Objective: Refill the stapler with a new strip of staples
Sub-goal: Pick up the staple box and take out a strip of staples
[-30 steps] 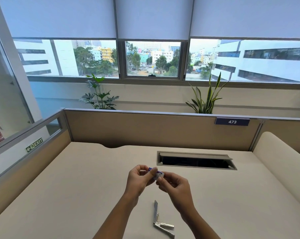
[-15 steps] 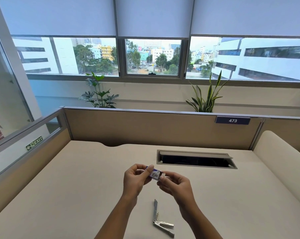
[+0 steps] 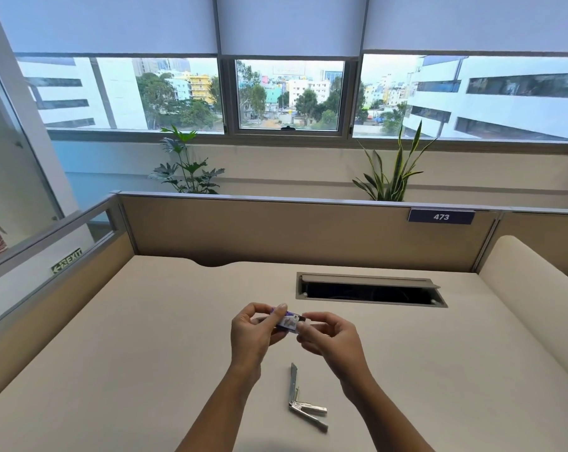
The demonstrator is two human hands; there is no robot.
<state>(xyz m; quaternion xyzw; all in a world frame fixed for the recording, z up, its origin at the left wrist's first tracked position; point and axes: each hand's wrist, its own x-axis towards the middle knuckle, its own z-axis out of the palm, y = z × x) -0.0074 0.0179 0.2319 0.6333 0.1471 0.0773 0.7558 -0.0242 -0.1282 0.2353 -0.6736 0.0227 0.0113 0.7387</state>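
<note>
The stapler (image 3: 300, 401) lay swung open on the desk (image 3: 145, 353); just beyond the stapler, raised off the desk, a small purple-and-white staple box (image 3: 287, 322) was pinched by the left hand (image 3: 253, 334) at one end, the right hand (image 3: 333, 340) gripping the other with curled fingers.

We log the stapler (image 3: 308, 408) as bare metal, silvery, with a bright sheen. Small box (image 3: 287, 321): looks like printed card, purple and white, faintly glossy. Desk top (image 3: 145, 353): smooth, matt, beige. Partition panel (image 3: 276, 230): tan, matt; weave not resolvable. Hatch frame (image 3: 367, 280): grey, dull metallic look.
</note>
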